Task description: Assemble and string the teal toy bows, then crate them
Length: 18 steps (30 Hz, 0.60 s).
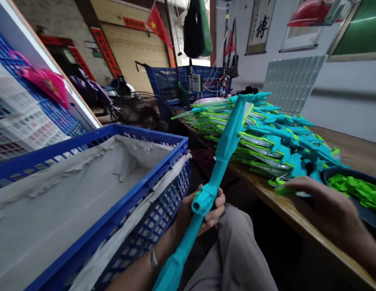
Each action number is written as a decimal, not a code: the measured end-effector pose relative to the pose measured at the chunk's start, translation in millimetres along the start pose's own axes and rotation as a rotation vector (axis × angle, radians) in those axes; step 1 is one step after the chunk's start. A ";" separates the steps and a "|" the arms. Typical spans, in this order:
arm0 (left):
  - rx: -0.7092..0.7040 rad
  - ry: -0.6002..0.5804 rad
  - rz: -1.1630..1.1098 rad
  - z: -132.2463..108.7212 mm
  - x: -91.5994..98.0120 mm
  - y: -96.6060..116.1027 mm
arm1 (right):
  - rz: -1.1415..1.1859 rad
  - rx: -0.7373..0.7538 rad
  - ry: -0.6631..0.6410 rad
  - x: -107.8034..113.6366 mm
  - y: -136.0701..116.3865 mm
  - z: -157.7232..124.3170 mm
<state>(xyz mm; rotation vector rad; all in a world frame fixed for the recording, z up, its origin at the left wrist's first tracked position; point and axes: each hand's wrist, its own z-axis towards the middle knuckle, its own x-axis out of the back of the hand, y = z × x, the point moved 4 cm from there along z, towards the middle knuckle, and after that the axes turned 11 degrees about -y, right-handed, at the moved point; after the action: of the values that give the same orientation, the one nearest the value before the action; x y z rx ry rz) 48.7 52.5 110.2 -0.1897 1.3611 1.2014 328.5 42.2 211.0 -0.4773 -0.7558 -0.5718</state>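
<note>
My left hand (203, 214) is closed around the middle of a long turquoise plastic toy bow (224, 149), held over my lap and slanting up to the right. My right hand (321, 202) reaches onto the wooden table (358, 149), its fingers pinched on a small green plastic piece (282, 189) at the near end of a pile of turquoise and green bow parts (267, 137). A dark bowl (365, 214) holding several green plastic pieces (358, 190) sits just behind that hand.
A blue plastic crate (163, 161) lined with white cloth stands at my left, close to my knee. White and blue crates (27, 117) are stacked at far left. Another blue crate (166, 83), a wire fan and parked scooters are beyond.
</note>
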 end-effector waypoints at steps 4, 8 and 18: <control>0.028 0.026 -0.086 -3.5 -1.2 -15.1 | 0.378 0.298 -0.193 -51.2 -102.8 17.3; 0.041 0.078 -0.100 -17.0 8.9 -25.4 | 0.553 0.272 -0.130 -79.2 -116.2 15.3; 0.105 0.106 -0.111 -25.2 -1.4 -32.5 | 0.407 0.310 -0.059 -99.9 -112.1 5.3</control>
<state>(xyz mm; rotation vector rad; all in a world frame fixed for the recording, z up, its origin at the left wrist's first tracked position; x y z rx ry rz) 56.9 19.3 87.4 -0.2541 1.4823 1.0367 195.7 -7.9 161.9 -0.3467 -0.7620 -0.0576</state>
